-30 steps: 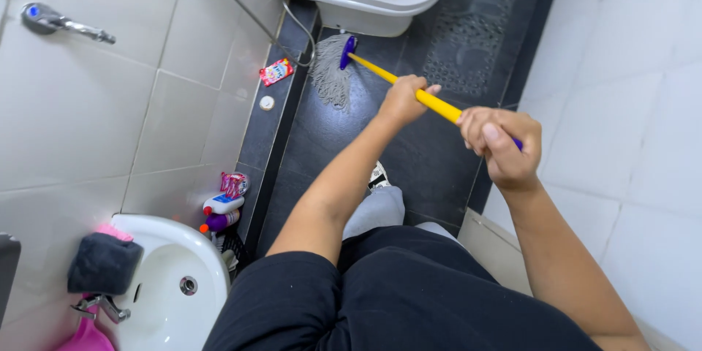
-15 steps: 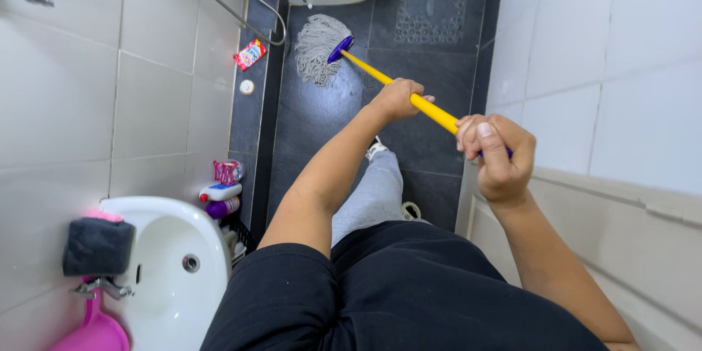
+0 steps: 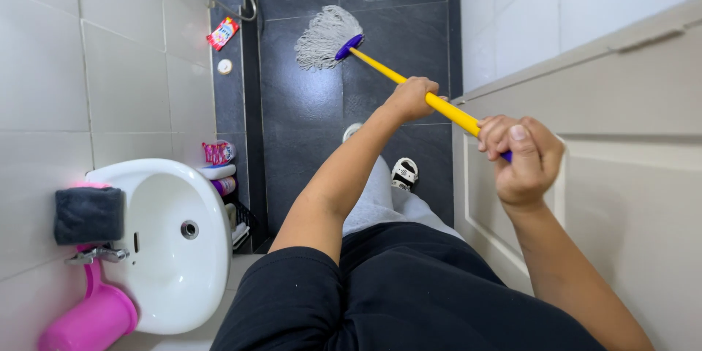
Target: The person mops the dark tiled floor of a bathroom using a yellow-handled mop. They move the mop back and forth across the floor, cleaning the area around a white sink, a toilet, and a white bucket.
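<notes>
Left hand [image 3: 412, 99] and right hand [image 3: 521, 157] both clasp yellow mop handle [image 3: 409, 86]; mop head [image 3: 325, 36] on dark floor [image 3: 307, 117] near toilet; mopping looks mid-way

White tiled walls [image 3: 124, 66], dark floor [image 3: 307, 124]

A: That mop [image 3: 325, 36] is loud, lol. Bright yellow handle [image 3: 439, 102], blue-purple collar, pale grey-white strings.

B: Yeah, and it pops against the floor [image 3: 307, 102], which is dark charcoal tile with a faint mottled look. There's a dotted drain-mat pattern near the top.

A: Walls [image 3: 124, 66] are plain off-white tile. Sink [image 3: 183, 248] is white too.

B: Pink jug [image 3: 88, 322] under it, dark grey cloth [image 3: 89, 214] on the rim. Red packet [image 3: 222, 33] by the wall.

A: Black shirt [image 3: 409, 292], light grey trousers [image 3: 380, 197], black-and-white shoe [image 3: 404, 172].
</notes>
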